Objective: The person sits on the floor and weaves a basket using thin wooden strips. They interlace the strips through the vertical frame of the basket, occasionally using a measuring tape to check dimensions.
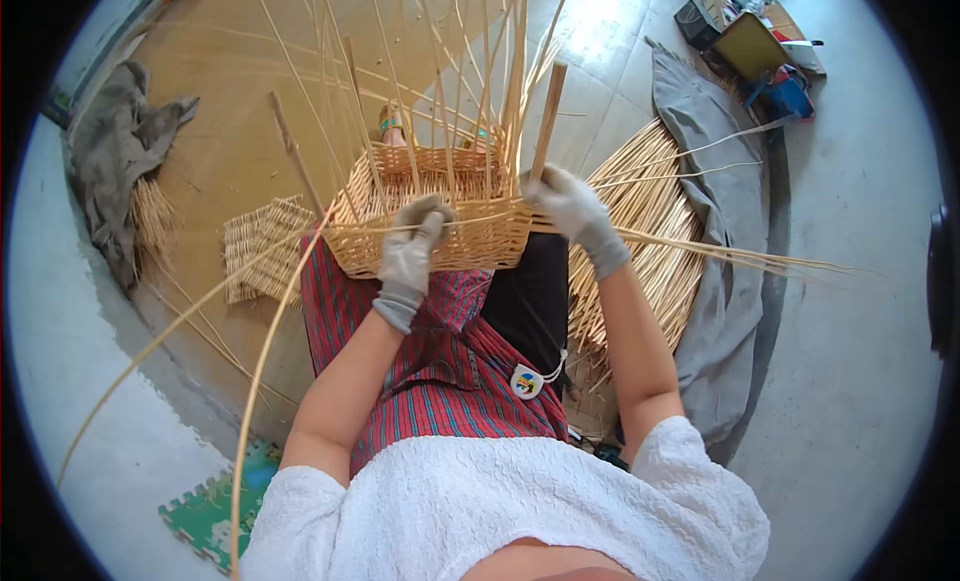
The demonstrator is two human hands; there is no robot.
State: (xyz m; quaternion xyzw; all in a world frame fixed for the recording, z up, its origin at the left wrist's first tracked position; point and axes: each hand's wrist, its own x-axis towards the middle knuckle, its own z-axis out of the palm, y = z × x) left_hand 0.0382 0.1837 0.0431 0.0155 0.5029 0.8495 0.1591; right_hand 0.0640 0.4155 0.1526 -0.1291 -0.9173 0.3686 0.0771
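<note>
A half-woven wicker basket [460,246] rests on my lap, with tall upright stakes and two thicker wooden sticks [550,111] rising from it. My left hand [410,246], in a pale grey glove, is closed on a thin cane strand [270,325] at the basket's near wall, thumb uppermost. My right hand [570,211], gloved likewise, is closed at the basket's right corner beside a thick stick and several strands; exactly what its fingers hold is hidden. Long loose canes stretch out past both sides of the basket.
Cane bundles [640,301] lie at right on grey cloth [715,371]. Woven panels [260,246] lie left, near another cloth [120,141] and cane bunch [150,216]. A green foam mat [210,511] is lower left; assorted containers [745,46] stand upper right. A sandalled foot [393,131] shows beyond the basket.
</note>
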